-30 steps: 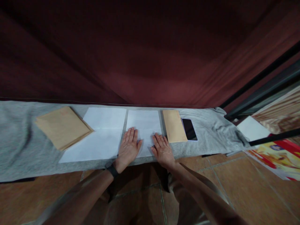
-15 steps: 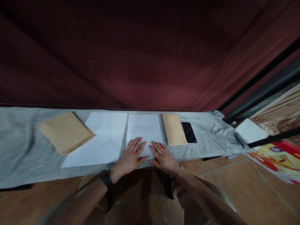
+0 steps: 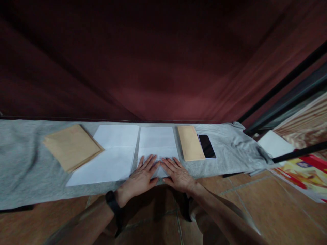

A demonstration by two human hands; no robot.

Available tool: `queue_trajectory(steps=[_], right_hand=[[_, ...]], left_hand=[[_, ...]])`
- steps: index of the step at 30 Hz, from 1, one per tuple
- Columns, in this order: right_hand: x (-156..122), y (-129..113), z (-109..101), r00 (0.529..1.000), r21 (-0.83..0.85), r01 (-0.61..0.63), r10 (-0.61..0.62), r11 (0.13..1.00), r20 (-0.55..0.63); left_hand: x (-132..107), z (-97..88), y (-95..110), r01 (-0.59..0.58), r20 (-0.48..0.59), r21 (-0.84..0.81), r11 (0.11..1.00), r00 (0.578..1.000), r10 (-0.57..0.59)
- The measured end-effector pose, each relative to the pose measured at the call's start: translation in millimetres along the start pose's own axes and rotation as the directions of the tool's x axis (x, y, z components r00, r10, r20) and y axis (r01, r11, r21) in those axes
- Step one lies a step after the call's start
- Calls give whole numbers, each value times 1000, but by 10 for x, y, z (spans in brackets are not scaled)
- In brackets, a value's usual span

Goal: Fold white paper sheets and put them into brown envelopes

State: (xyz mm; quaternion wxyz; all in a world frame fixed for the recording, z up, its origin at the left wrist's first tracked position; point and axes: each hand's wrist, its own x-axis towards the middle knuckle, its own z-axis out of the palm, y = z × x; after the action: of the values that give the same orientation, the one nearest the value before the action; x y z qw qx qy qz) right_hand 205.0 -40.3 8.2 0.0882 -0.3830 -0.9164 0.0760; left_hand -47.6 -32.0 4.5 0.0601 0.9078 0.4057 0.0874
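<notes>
A white sheet of paper (image 3: pixel 157 142) lies on a grey cloth (image 3: pixel 22 170) in front of me. My left hand (image 3: pixel 141 176), with a black band on its wrist, lies flat with fingers spread on the sheet's near left part. Close beside it, my right hand (image 3: pixel 177 174) rests flat and open on the near right part, fingertips nearly meeting the left hand's. Neither hand holds anything.
A larger white sheet (image 3: pixel 106 156) lies to the left, and a stack of brown envelopes (image 3: pixel 71 146) beyond it. Right of the paper sit one brown envelope (image 3: pixel 190 143) and a black phone (image 3: pixel 206 146). A dark red curtain (image 3: pixel 153 68) hangs behind. Tiled floor (image 3: pixel 255 200) lies below.
Both hands have slid toward me along the sheet and drawn together, from its sides to its near edge. The papers and envelopes have stayed in place.
</notes>
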Motion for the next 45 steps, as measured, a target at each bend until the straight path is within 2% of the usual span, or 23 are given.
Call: queue_trajectory(steps=[4, 7, 11, 14, 18, 23, 26, 28, 32, 36, 38, 40, 42, 45], right_hand=[[31, -31, 2, 1000, 11, -15, 15, 1000, -3], [76, -47, 16, 998, 29, -61, 61, 998, -33], [151, -67, 97, 981, 8, -148, 148, 989, -128], [172, -78, 212, 971, -30, -159, 151, 987, -184], [178, -88, 325, 956, -33, -164, 151, 986, -253], [210, -108, 276, 954, -13, -174, 165, 985, -250], [219, -125, 220, 960, -10, -184, 178, 983, -215], [215, -131, 199, 961, -6, -186, 181, 982, -209], [201, -128, 191, 962, 7, -173, 171, 985, -215], [197, -116, 203, 962, 5, -171, 168, 985, -217], [198, -113, 212, 961, 2, -170, 167, 985, -219], [199, -113, 219, 959, 7, -173, 170, 985, -226], [198, -116, 225, 956, 20, -175, 175, 984, -236], [195, -116, 230, 953, 36, -175, 179, 984, -243]], left_hand=[[-7, -10, -12, -8, -8, -21, 1000, 1000, 8], [48, -33, -24, 40, -7, -68, 997, 999, -41], [235, -32, -38, 47, -91, -132, 990, 994, -60], [417, 27, -29, 8, -116, -122, 993, 993, -22], [721, 148, 44, 29, -69, -118, 993, 997, -38], [1259, 257, 125, 56, -48, -97, 994, 997, -61], [1508, 277, 34, 126, -40, -52, 991, 991, -128], [1572, 272, -95, 168, -53, -22, 986, 984, -169], [1477, 239, -454, 237, -123, 39, 971, 965, -231], [1280, 208, -813, 371, -195, 53, 927, 914, -355], [1210, 188, -928, 422, -234, 45, 905, 885, -402], [1164, 154, -962, 458, -253, 40, 888, 865, -434], [1115, 108, -905, 473, -244, 43, 880, 859, -450], [932, 47, -672, 415, -199, 56, 908, 896, -397]])
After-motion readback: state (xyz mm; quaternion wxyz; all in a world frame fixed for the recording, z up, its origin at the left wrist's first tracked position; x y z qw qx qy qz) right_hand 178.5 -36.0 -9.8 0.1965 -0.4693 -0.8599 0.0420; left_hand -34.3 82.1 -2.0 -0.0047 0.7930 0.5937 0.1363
